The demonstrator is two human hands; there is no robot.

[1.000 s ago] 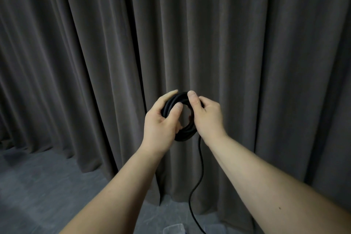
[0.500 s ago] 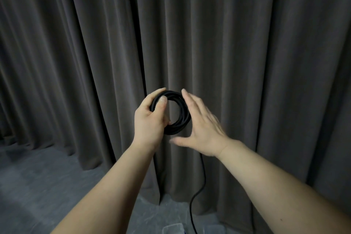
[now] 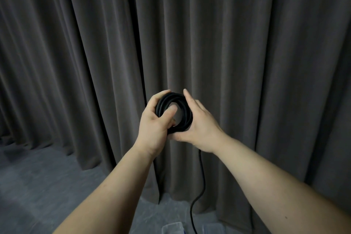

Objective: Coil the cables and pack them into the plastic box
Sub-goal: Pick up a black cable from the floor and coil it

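Gripping black cable coil (image 3: 173, 112) in left hand (image 3: 154, 127), thumb through the ring's centre, fingers curled round its outer edge. Cupping coil's right rim with right hand (image 3: 197, 127), fingers extended, unclenched. Trailing loose cable tail (image 3: 201, 182) downward toward clear plastic box (image 3: 171, 229) on grey floor (image 3: 38, 186), before dark curtain (image 3: 247, 53).

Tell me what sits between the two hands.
In the head view, the black cable coil sits between the left hand and the right hand; the left grips its rim, thumb through the hole.
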